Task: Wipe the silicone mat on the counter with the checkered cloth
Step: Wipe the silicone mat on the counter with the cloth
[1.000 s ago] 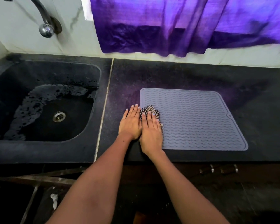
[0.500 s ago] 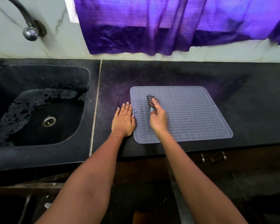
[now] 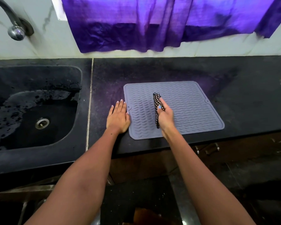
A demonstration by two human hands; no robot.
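Silicone mat (image 3: 190, 108): 1 grey square sheet with rounded corners and a wavy ribbed surface, lying flat on the black counter (image 3: 243, 101), to the right of the sink and close to the counter's front edge. Checkered cloth (image 3: 156, 101): 1 piece, black and white, bunched into a narrow roll, standing on edge across the middle-left part of the mat and running front to back. Right hand (image 3: 165, 116): fingers curled round the near half of the cloth, thumb on top, gripping it against the mat; the far end of the cloth sticks out beyond the fingers. Left hand (image 3: 118, 117): flat, fingers straight and together, palm down on the counter, just beside the mat's left edge, its little-finger side at or touching that edge; it holds nothing. Sink (image 3: 0, 161): 1 black basin set into the counter at left, wet, with a metal drain (image 3: 42, 123). Tap (image 3: 15, 29): 1 metal, on the wall above the sink. Curtain (image 3: 152, 23): 1 purple, hanging behind the counter.
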